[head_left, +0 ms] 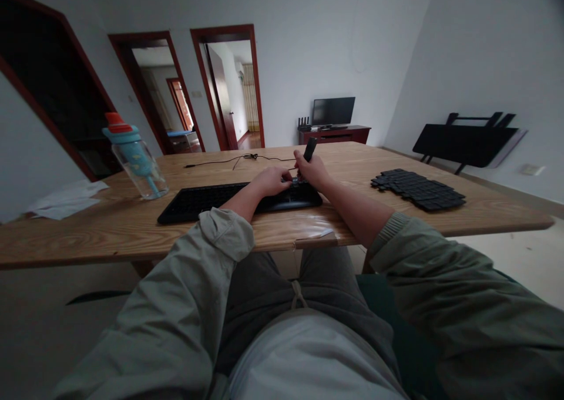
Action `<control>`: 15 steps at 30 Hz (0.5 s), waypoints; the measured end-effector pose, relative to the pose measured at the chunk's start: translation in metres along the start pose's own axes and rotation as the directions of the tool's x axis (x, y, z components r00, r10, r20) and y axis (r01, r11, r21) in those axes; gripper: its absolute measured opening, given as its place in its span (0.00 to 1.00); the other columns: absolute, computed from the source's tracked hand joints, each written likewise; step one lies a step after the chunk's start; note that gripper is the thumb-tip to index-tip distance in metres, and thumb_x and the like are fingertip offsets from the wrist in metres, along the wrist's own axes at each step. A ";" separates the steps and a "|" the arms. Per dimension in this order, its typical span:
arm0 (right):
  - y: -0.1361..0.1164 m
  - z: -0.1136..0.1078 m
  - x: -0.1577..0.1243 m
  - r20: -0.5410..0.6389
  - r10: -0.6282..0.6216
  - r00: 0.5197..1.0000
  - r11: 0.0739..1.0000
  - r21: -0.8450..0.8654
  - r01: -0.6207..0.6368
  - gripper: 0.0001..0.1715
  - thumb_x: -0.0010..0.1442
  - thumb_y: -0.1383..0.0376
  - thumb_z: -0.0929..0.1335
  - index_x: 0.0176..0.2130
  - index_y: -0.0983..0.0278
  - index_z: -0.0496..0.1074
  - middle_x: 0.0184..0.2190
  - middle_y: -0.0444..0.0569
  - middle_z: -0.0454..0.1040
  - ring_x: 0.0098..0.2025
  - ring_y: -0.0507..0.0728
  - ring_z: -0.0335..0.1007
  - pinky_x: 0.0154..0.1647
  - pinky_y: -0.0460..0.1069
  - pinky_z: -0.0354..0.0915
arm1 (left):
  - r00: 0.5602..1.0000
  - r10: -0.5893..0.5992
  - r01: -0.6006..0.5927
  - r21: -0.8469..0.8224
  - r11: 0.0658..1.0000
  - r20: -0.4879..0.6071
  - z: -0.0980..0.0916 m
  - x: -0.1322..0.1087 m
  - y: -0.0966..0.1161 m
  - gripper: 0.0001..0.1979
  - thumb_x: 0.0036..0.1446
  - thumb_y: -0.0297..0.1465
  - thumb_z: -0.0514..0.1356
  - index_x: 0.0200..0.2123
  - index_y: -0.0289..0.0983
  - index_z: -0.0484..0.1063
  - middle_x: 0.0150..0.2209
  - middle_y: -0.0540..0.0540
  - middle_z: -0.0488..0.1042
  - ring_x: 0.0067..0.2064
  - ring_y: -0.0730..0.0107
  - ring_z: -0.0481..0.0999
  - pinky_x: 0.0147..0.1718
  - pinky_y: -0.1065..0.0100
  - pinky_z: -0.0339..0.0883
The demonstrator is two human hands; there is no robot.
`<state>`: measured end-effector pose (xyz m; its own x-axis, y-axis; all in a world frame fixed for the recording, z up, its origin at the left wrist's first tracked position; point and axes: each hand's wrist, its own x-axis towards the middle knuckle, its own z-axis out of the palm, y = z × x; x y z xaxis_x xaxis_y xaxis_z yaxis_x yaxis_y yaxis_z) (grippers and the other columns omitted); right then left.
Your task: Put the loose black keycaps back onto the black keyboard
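Note:
A black keyboard lies on the wooden table in front of me. My right hand is closed around a black-handled tool, held upright over the keyboard's right end. The tool's working tip is hidden by my fingers, so its kind is unclear. My left hand rests on the right part of the keyboard, close to the right hand. Its fingers are curled and pressed together near the tool; what they pinch, if anything, is too small to make out. Loose black keycaps lie grouped to the right of the keyboard.
A clear bottle with an orange-red lid stands at the left. White papers lie farther left. A thin black cable with a tied coil runs behind the keyboard. Tape covers part of the table's front edge.

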<state>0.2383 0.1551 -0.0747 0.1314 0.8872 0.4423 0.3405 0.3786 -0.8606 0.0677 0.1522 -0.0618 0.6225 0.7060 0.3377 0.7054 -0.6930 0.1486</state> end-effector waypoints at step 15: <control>-0.004 0.006 -0.005 -0.100 -0.006 0.995 0.994 -0.113 -0.005 0.31 0.65 0.43 0.65 0.24 0.64 0.71 0.23 0.51 0.75 0.27 0.56 0.73 0.27 0.47 0.63 | 0.992 0.062 -0.070 -0.065 0.995 -0.109 0.000 -0.003 -0.001 0.09 0.56 0.30 0.64 0.41 0.35 0.78 0.42 0.43 0.81 0.42 0.62 0.78 0.44 0.65 0.71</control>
<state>0.2308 0.1512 -0.0750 0.2215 0.8541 0.4706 0.4425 0.3421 -0.8290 0.0651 0.1505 -0.0632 0.6247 0.6415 0.4452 0.6367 -0.7485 0.1853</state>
